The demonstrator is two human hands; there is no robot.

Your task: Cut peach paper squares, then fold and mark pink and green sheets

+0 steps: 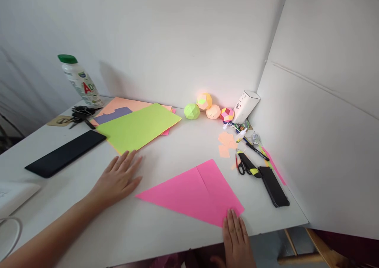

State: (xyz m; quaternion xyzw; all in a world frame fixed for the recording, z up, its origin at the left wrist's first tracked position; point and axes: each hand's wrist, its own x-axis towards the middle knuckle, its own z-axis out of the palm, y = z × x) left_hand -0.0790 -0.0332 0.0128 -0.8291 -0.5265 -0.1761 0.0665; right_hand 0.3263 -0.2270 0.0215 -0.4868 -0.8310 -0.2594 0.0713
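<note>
One pink sheet, four paper balls

White bottle: large letters "AD", A red, D green; small logo above, unreadable. Peach paper ball: drawn mark, resembles "T-T". White tube: dark print, illegible.

Two hands, one folded pink sheet and four faceted paper balls on one white worktop, along with one green-capped bottle, one white tube, one bunch of keys, one pair of scissors and two flat black slabs. The peach paper scraps, pens and stacked colored papers overlap too much for an exact count.
</note>
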